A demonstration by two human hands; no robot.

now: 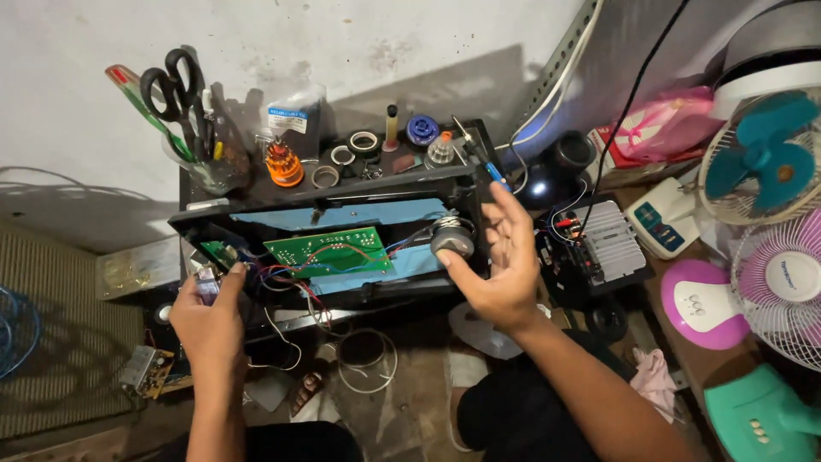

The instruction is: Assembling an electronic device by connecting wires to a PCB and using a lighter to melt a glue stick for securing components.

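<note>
The bare floor [410, 411] carries an opened black case [342, 214] at its centre, with 1 loose wire loop [366, 359] lying at 6 o'clock from it. At 8 o'clock lies a small circuit board [145, 370], and at 3 o'clock a silver amplifier unit [599, 248]. A purple fan base [705, 304] lies at 4 o'clock.

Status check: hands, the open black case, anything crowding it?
Left hand grips a small part at the open black case; right hand open beside it. Green circuit board exposed, loose wires around.

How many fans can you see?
2: a teal-bladed fan at the far right, and a pink-centred fan just below it. Others may be hidden off-frame.
</note>
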